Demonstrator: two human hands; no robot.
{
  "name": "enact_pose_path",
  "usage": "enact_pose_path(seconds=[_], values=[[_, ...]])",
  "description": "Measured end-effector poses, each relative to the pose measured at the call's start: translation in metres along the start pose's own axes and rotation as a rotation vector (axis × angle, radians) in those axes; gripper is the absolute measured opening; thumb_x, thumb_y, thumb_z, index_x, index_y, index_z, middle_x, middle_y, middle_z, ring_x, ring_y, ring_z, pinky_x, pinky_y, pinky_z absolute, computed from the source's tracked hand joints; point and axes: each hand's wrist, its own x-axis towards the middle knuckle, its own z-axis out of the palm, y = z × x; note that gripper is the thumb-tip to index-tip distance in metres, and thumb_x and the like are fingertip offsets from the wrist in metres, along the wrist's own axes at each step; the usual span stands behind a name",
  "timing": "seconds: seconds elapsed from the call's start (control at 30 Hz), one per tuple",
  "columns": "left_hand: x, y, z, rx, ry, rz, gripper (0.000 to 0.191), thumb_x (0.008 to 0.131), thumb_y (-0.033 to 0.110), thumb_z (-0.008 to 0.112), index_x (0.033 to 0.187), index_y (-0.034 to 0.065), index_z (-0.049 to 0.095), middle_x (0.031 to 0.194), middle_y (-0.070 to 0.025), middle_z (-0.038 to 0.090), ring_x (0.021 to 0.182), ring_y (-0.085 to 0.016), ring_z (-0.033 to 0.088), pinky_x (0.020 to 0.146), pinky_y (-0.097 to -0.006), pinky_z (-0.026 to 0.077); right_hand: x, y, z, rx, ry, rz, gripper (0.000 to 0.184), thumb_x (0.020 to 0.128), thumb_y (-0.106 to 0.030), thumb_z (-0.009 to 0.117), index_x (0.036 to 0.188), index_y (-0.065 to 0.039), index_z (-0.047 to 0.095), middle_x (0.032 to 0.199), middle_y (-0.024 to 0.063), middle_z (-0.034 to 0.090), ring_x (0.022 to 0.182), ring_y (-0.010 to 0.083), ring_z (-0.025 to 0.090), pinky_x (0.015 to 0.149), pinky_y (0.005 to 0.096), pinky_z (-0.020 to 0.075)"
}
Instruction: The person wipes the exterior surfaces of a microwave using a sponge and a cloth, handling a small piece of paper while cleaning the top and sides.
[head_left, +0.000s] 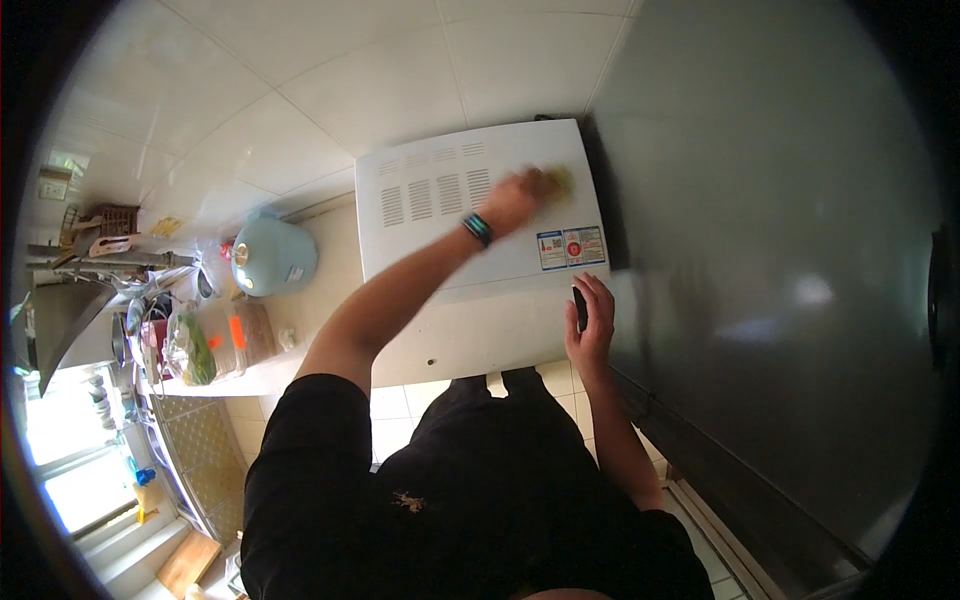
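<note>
A white box-shaped appliance (457, 255) with rows of vent slots stands on the counter before me. My left hand (519, 199), blurred and wearing a dark smartwatch (477, 229) at the wrist, is over its upper surface. Between its fingers is a yellow-green sponge or cloth (561, 184), too blurred to tell which, at the surface right of the slots. Below the appliance's near right corner, my right hand (594, 322) has its thumb and fingers around a small black object (580, 308). Two printed labels (570, 248) lie between the hands.
A large grey smooth panel (765, 225) rises close on the right. Tiled wall (360, 67) backs the counter. On the left stand a light-blue gas cylinder or tank (276, 256), a bagged green vegetable (199, 352) and a range hood (71, 319). A wooden board (189, 562) is lower left.
</note>
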Motion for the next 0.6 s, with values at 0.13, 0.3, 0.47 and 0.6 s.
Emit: enact_pose_path(seconds=[0.13,0.3,0.47,0.6], values=[[0.009,-0.081,-0.002,0.045,0.01,-0.58,0.042,0.092,0.003,0.052,0.132,0.0068,0.063,0.127,-0.0157,0.065,0.117,-0.032,0.06,0.099,-0.0438,0.051,0.004,-0.003,-0.004,0.023,0.014,-0.012,0.04,0.098,-0.011,0.063,0.138,-0.005,0.059,0.142,0.0169,0.056,0.134,0.0394,0.051,0.113,0.0527,0.0399],[0.034,0.071,-0.014,-0.318,-0.033,0.21,0.041,0.098,0.017,0.055,0.139,0.0147,0.062,0.145,-0.0033,0.061,0.132,-0.024,0.057,0.1,-0.0403,0.051,-0.001,0.003,-0.006,0.017,0.013,0.034,0.04,0.098,-0.011,0.064,0.137,-0.003,0.059,0.143,0.0175,0.056,0.134,0.0395,0.051,0.113,0.0519,0.0401],[0.066,-0.079,0.047,0.145,-0.093,-0.392,0.034,0.094,0.013,0.056,0.127,0.0056,0.061,0.113,-0.0115,0.067,0.101,-0.028,0.064,0.073,-0.0384,0.056,0.009,-0.008,-0.012,0.063,0.009,-0.02,0.04,0.098,-0.01,0.064,0.137,-0.003,0.059,0.142,0.0188,0.056,0.134,0.039,0.051,0.111,0.0517,0.0417],[0.068,0.011,0.017,-0.295,-0.183,-0.212,0.039,0.101,0.018,0.05,0.138,0.0142,0.06,0.13,-0.0099,0.065,0.108,-0.033,0.063,0.095,-0.0443,0.053,-0.007,0.002,-0.019,0.004,0.02,0.044,0.04,0.098,-0.01,0.064,0.138,-0.002,0.058,0.142,0.0184,0.055,0.132,0.039,0.051,0.111,0.0515,0.0417]])
